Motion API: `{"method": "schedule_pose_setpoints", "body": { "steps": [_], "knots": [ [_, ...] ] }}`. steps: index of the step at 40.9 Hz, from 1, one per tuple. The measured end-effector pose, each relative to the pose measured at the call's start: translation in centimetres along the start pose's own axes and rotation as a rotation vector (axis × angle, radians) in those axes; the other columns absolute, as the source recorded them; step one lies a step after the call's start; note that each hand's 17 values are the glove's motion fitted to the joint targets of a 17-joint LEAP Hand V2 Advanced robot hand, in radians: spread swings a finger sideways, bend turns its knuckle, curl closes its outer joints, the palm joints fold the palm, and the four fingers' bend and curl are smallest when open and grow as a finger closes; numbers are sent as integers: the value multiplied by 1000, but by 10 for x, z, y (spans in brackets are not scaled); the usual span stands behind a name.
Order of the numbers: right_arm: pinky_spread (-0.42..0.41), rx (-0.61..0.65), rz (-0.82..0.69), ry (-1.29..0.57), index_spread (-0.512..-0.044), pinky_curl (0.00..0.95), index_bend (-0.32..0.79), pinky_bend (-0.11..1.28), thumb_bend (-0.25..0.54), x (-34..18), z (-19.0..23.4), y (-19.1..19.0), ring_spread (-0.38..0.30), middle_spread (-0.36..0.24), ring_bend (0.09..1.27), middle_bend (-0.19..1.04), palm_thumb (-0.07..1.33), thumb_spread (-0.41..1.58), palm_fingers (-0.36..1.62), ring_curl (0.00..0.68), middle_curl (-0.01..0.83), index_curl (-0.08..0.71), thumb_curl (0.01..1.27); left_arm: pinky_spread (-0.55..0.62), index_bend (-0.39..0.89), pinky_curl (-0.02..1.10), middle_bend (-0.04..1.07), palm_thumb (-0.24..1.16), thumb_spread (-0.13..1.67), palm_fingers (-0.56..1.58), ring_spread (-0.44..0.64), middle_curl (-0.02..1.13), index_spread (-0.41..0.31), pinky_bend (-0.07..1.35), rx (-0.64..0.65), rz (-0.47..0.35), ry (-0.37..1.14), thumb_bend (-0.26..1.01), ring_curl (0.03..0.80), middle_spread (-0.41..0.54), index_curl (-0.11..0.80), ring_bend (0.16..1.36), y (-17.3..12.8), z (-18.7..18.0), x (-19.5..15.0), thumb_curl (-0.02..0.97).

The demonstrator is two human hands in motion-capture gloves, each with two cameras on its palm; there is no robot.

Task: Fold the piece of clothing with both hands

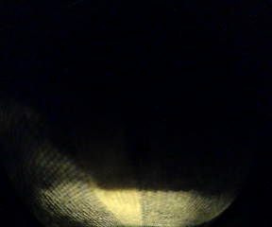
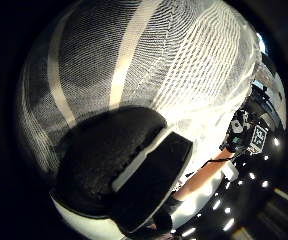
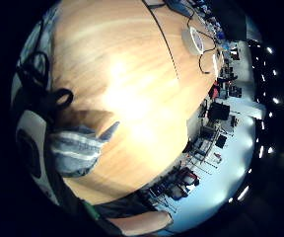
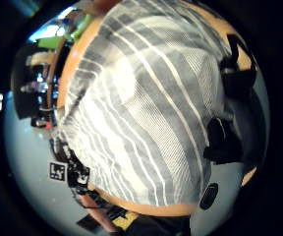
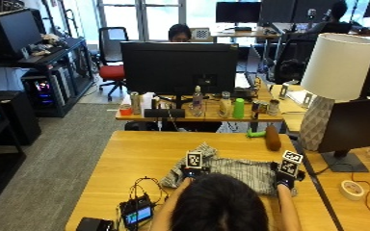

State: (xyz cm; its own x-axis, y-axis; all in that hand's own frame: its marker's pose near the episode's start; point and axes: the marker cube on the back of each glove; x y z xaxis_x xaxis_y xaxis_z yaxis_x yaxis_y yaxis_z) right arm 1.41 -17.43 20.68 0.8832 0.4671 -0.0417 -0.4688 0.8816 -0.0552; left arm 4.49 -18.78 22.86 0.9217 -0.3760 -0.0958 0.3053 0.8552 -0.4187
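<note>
We see the grey-and-white striped garment (image 5: 236, 171) lying flat on the wooden surface (image 5: 140, 149), towards its near edge and right of its middle, directly in front of the person. One part of the cloth reaches out towards the far left in a rumpled point. In the right thumb side palm view the garment (image 4: 146, 108) fills most of the picture, its stripes running across soft creases.

We find the left hand (image 5: 191, 172) on the garment's left part, and the right hand (image 5: 285, 181) at its right end. The left thumb side palm view shows a black gloved finger (image 2: 114, 165) lying against the striped knit (image 2: 149, 60). We cannot tell from any view whether the fingers of either hand pinch the cloth or merely rest on it.

A small device with a lit screen (image 5: 138, 213) and black cables lies near the surface's near-left corner. On the adjoining desk to the right stand a white table lamp (image 5: 331, 82) and a roll of tape (image 5: 350, 189).
</note>
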Motion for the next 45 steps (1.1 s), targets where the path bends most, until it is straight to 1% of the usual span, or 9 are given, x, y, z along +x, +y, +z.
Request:
{"method": "schedule_pose_setpoints", "body": {
  "steps": [4, 9, 12, 17, 20, 26, 32, 38, 45],
  "knots": [
    [-298, 48, 110, 8, -277, 363, 187, 712, 151, 10, -2, -5, -224, -100, 757, 250, 1080, 999, 1223, 437, 416, 173, 378, 529, 80, 313, 139, -60, 923, -225, 592, 173, -109, 413, 29, -8, -1, -56, 273, 314, 115, 428, -3, -3, -1, 163],
    [-329, -112, 197, -63, -253, 356, 187, 654, 134, 22, -10, 5, -239, -105, 738, 263, 1124, 920, 1279, 441, 432, 229, 399, 531, 78, 313, 138, -36, 935, -220, 594, 166, -109, 406, -22, 61, 3, -42, 271, 313, 110, 429, 5, -17, -3, 171],
    [-338, -155, 119, -129, -242, 355, 176, 640, 86, 21, -22, 8, -241, -104, 718, 276, 1101, 843, 1290, 438, 441, 252, 416, 528, 74, 315, 139, -21, 944, -213, 593, 164, -103, 406, -16, 92, 21, -34, 271, 319, 106, 435, 10, -27, -5, 179],
    [-353, -79, 2, -178, -231, 359, 167, 624, 35, 16, -15, -67, -241, -105, 699, 283, 1098, 733, 1291, 436, 450, 281, 451, 512, 71, 322, 149, -2, 958, -164, 579, 163, -89, 427, -8, 98, 41, -24, 278, 319, 100, 465, 20, -41, -12, 194],
    [-357, -26, -28, -172, -228, 361, 161, 615, 14, 12, -47, -82, -241, -105, 695, 284, 1103, 677, 1291, 438, 453, 294, 473, 496, 84, 328, 149, -3, 966, -149, 568, 164, -85, 443, -7, 90, 49, -24, 279, 314, 102, 472, 32, -55, -21, 200],
    [-362, 64, -114, -123, -225, 369, 158, 611, -17, -20, -129, -48, -242, -105, 681, 284, 1111, 607, 1294, 439, 460, 315, 512, 482, 84, 336, 156, -5, 976, -141, 554, 168, -78, 460, 39, 41, 72, -25, 283, 311, 104, 491, 48, -80, -42, 212],
    [-365, 124, -259, -92, -225, 375, 155, 604, -28, -84, -197, 18, -245, -106, 670, 286, 1103, 530, 1283, 441, 464, 331, 546, 468, 88, 341, 160, -6, 983, -137, 544, 175, -75, 468, 47, 16, 77, -26, 285, 308, 107, 506, 65, -103, -71, 220],
    [-360, 189, -339, -61, -222, 382, 160, 599, -32, -169, -206, 21, -250, -111, 642, 292, 1086, 431, 1280, 440, 471, 346, 580, 461, 54, 346, 165, -6, 989, -161, 538, 183, -68, 494, 92, -19, 91, -26, 288, 307, 90, 529, 71, -115, -102, 226],
    [-357, 133, -445, -91, -227, 386, 169, 585, -31, -256, -197, 77, -259, -122, 619, 305, 1076, 348, 1283, 441, 479, 364, 614, 456, 60, 348, 164, 7, 1002, -169, 534, 187, -65, 507, 65, -90, 80, -18, 288, 308, 79, 544, 86, -114, -136, 235]
  ]
}}
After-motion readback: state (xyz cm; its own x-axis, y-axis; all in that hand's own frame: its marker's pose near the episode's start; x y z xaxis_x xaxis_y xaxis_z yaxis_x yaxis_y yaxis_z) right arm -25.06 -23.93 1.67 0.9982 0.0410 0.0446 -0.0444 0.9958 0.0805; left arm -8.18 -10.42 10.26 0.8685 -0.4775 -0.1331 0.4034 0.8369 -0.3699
